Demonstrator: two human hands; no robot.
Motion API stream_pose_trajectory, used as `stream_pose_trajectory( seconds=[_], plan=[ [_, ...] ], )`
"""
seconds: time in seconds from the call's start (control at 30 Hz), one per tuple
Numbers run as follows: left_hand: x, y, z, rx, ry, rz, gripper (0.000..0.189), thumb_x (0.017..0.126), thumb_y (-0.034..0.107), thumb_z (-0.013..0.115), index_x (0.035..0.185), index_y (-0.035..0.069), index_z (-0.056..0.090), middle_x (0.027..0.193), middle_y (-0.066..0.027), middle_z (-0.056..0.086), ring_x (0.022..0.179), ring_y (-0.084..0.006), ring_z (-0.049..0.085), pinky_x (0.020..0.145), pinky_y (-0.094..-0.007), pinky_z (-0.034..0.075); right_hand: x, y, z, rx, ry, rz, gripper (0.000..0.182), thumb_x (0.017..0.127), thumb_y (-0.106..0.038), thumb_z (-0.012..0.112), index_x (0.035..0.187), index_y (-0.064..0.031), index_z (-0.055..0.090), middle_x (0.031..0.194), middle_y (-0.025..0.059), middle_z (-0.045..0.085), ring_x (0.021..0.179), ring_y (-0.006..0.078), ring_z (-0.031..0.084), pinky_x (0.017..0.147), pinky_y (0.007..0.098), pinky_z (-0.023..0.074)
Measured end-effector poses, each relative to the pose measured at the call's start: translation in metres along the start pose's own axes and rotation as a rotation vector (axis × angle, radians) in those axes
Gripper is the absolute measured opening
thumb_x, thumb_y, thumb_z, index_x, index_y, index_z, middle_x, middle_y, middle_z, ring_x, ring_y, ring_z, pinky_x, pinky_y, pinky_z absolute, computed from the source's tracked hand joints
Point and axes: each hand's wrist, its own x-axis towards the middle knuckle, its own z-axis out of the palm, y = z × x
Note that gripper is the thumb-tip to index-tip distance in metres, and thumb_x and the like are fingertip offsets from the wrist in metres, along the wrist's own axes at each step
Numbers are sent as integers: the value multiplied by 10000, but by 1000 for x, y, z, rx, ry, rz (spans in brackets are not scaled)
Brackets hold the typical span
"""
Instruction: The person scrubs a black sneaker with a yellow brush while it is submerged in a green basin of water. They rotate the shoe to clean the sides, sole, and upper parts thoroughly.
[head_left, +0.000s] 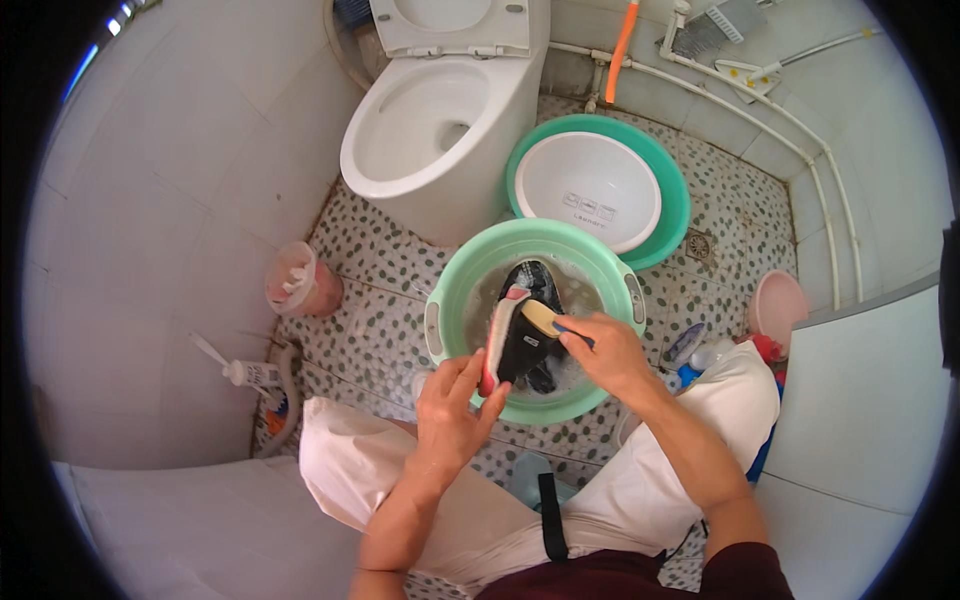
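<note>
My left hand (454, 409) grips the heel end of a black shoe (517, 349) with a white and red sole, tilted on its side over a light green basin (442, 330). In my right hand (609, 352) is a scrub brush (541, 318) with a pale head and a dark blue handle. Its head rests against the shoe's upper, close to the sole edge. Cloudy, sudsy water (577, 292) fills the basin's bottom. Another dark shoe (541, 277) lies in that water, partly hidden beneath the held one.
A white basin (592, 176) sits inside a darker green basin (679, 217) behind. The toilet (420, 176) stands beyond, its lid raised. At left are a pink waste bin (304, 281) and a white bottle (251, 373). A pink basin (776, 304) and a floor drain (699, 244) are at right.
</note>
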Motion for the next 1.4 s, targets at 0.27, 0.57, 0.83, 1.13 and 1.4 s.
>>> stream_pose_trajectory(
  seconds=[0.27, 0.57, 0.83, 1.13, 1.4],
  plan=[
    [-29, 3, 15, 142, -232, 409, 569, 662, 142, 851, 1186, 15, 668, 1048, -86, 653, 845, -246, 644, 756, -366, 506, -21, 25, -56, -156, 2, 144, 256, 920, -232, 708, 1150, -147, 782, 810, 151, 664, 749, 342, 662, 701, 441, 521],
    [-16, 3, 9, 17, 0, 65, 451, 738, 118, 828, 1152, 5, 688, 1005, -128, 691, 883, -315, 684, 778, -415, 561, -14, -3, -38, 202, 21, 22, 300, 945, -142, 712, 1240, -98, 741, 835, 103, 658, 729, 212, 615, 698, 327, 502],
    [-2, 1, 0, -269, 2, -398, 479, 784, 102, 873, 1220, -11, 710, 930, -88, 686, 756, -136, 661, 627, -278, 512, -13, -42, 27, 503, 57, -178, 340, 984, -112, 657, 1318, -58, 684, 872, 94, 631, 798, 205, 592, 722, 339, 485],
    [-6, -10, 4, -559, 57, -577, 492, 809, 135, 887, 1222, -54, 697, 939, -41, 689, 721, -76, 594, 627, -234, 489, -1, -49, 17, 463, 37, -221, 312, 980, -122, 675, 1286, -69, 700, 845, 125, 622, 759, 253, 621, 695, 351, 507],
    [-10, -13, 4, -404, -6, -512, 469, 821, 122, 878, 1211, -67, 695, 901, -48, 706, 725, -67, 592, 650, -225, 489, 28, -17, 44, 212, 92, -96, 348, 970, -95, 666, 1317, -80, 689, 833, 120, 629, 739, 253, 594, 700, 353, 497]
  ],
)
